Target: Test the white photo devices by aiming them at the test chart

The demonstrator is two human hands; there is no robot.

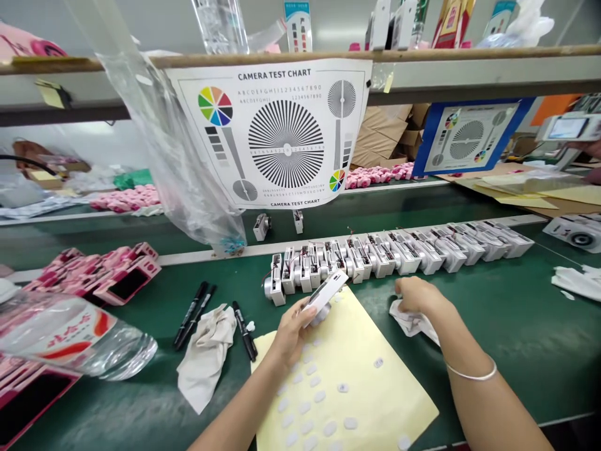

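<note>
My left hand [292, 331] is closed around a small white camera body [325, 294], held tilted above a yellow sticker sheet [370, 388] dotted with several white oval stickers. My right hand [417, 295] rests fingers-down on a crumpled white cloth [413, 323] just right of the sheet; it wears a thin bracelet at the wrist. Behind both hands a long row of white camera units [399, 252] lies on the green table.
Black markers [195, 313] and a beige cloth [206, 357] lie left of the sheet. A water bottle [75, 338] and pink camera shells [103, 275] sit at the left. A camera test chart [282, 131] and a plastic bag [173, 156] hang from the shelf. Another person's hand holds a device [570, 128] at far right.
</note>
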